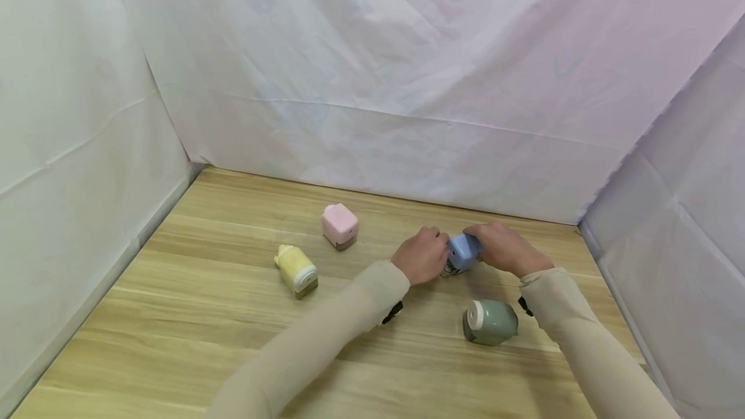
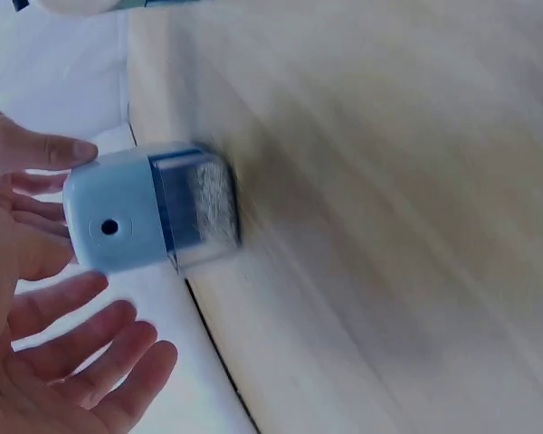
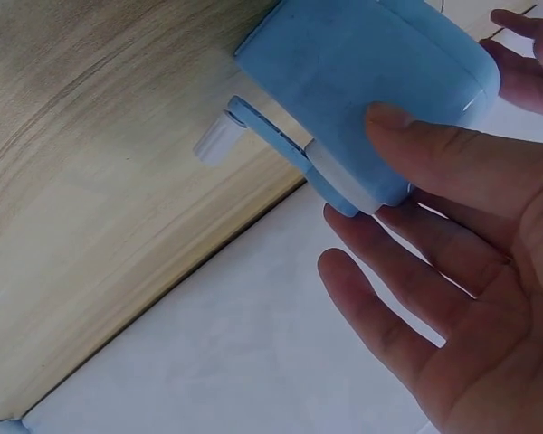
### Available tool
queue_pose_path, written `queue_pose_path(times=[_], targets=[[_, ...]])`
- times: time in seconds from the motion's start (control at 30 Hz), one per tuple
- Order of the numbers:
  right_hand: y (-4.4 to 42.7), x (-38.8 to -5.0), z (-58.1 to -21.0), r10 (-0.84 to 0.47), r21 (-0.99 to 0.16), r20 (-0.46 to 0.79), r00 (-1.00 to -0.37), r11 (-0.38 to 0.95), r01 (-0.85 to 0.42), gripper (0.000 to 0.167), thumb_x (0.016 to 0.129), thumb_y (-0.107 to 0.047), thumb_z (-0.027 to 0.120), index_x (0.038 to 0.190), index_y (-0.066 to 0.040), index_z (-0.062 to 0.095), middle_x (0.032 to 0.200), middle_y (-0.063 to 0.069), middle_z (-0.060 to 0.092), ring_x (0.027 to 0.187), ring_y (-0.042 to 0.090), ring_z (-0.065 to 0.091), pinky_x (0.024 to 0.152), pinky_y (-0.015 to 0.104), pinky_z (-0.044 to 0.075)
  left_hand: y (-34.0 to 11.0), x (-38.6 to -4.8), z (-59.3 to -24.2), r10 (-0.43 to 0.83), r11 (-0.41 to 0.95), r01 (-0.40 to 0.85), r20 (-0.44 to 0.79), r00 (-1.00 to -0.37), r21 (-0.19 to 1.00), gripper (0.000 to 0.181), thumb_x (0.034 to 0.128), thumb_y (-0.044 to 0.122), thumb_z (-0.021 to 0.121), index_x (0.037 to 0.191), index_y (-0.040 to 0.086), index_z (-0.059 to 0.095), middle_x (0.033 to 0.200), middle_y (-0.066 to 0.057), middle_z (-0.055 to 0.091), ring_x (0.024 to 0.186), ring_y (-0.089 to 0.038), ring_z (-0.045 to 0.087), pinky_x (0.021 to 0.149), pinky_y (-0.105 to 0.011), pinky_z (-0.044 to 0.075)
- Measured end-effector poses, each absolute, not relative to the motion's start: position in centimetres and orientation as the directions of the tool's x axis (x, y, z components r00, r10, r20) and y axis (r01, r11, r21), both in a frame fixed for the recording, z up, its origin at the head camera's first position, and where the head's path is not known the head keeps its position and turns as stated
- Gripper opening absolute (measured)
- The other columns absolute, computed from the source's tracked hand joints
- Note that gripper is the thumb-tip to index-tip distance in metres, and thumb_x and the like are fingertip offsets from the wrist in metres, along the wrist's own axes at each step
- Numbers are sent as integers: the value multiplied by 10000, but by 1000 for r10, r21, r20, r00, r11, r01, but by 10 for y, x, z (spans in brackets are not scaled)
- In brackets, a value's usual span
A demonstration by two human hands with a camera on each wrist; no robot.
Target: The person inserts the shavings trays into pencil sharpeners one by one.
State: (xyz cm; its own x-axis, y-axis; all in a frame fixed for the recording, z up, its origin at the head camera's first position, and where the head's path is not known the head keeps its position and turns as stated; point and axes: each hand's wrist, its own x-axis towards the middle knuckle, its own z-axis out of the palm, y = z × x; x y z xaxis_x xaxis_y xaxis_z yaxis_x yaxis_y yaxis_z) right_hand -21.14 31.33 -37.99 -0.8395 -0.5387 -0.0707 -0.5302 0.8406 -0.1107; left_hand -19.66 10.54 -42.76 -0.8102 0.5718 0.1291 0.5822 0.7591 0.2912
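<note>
A blue pencil sharpener (image 1: 464, 249) with a side crank stands toward the right back of the table. In the left wrist view its face with the pencil hole and a clear drawer (image 2: 204, 208) with shavings show. My right hand (image 3: 471, 235) holds it by the top, the thumb on one side and fingers by the crank (image 3: 285, 149). My left hand (image 1: 423, 255) is at its other side. The left wrist view shows the left fingers (image 2: 118, 353) spread and loosely bent, the nearest beside the sharpener's edge; whether it touches I cannot tell.
Nearer me, by my right forearm, is a green pencil sharpener (image 1: 493, 322). Left of my hands are a pink sharpener (image 1: 340, 225) and a yellow sharpener (image 1: 295, 269). White cloth (image 1: 372, 83) walls in the wooden table (image 1: 192, 290) at the back and both sides.
</note>
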Motion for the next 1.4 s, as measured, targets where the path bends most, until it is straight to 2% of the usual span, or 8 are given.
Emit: queue_pose_path(times=[0.13, 0.23, 0.37, 0.67, 1.13, 1.4], targets=[[313, -211, -380, -540, -97, -70, -839, 841, -533, 447, 821, 120, 857, 1244, 43, 733, 1152, 221, 779, 978, 353, 766, 821, 480, 651, 101, -196, -427, 619, 764, 634, 139, -773, 123, 286, 1132, 243, 544, 1288, 91, 730, 1120, -39, 736, 953, -150, 668, 764, -238, 595], [312, -211, -380, -541, -86, -72, -838, 840, -535, 451, 823, 119, 855, 1249, 42, 731, 1162, 224, 778, 991, 360, 767, 839, 491, 650, 99, -195, -429, 651, 750, 659, 120, -749, 44, 284, 1128, 254, 539, 1226, 116, 767, 1110, -20, 756, 944, -145, 681, 768, -265, 605], [312, -212, -380, -542, -80, -73, -837, 840, -537, 453, 818, 115, 860, 1246, 38, 733, 1159, 223, 779, 990, 363, 767, 843, 498, 650, 97, -193, -431, 681, 731, 683, 63, -729, 4, 284, 1116, 268, 544, 1138, 154, 803, 1113, 1, 773, 948, -147, 687, 739, -299, 603], [311, -212, -380, -539, -73, -74, -839, 842, -534, 464, 821, 99, 869, 1260, 37, 730, 1175, 225, 777, 1007, 370, 766, 856, 503, 650, 95, -187, -436, 716, 697, 715, -6, -698, -50, 216, 1072, 297, 618, 1016, 213, 809, 1090, 47, 773, 931, -116, 679, 690, -280, 580], [312, -212, -379, -516, -82, -89, -852, 856, -510, 461, 834, 111, 847, 1274, 46, 722, 1187, 239, 769, 1023, 379, 759, 866, 516, 645, 99, -186, -437, 725, 683, 725, -32, -688, -84, 276, 1107, 334, 571, 1229, 186, 770, 1199, 36, 748, 1047, -120, 691, 771, -286, 604], [311, -210, -377, -531, -87, -80, -844, 847, -524, 443, 826, 104, 858, 1246, 42, 732, 1157, 228, 775, 996, 366, 762, 845, 505, 647, 103, -185, -437, 726, 676, 727, -64, -685, -122, 321, 1126, 352, 534, 1318, 187, 731, 1317, 37, 726, 1113, -116, 690, 794, -279, 611]])
